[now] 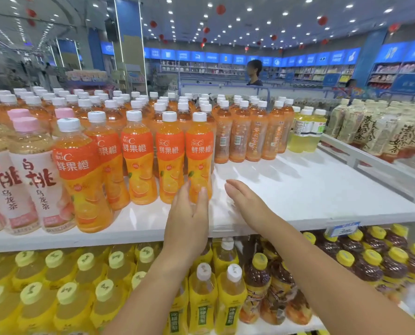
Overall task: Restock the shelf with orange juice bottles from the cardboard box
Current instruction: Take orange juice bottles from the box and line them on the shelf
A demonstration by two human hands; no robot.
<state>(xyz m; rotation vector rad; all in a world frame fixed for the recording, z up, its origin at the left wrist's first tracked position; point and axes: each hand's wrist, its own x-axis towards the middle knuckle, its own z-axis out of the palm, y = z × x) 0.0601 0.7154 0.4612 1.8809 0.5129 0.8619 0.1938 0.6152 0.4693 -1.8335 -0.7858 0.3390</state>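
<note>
Left hand [187,218] released, fingers straight, tips at the base of the end orange juice bottle [199,153] just ahead of it; real contact is hard to tell. Right hand [246,204] also released, flat, holding nothing, over bare shelf [310,189] just right of that bottle. Cardboard box not in view. Step looks like squaring this bottle into the front row. Push low at the base, not the neck, so it won't tip. Keep the label forward and level with its neighbours. Open space for more lies ahead and right of the right hand.
</note>
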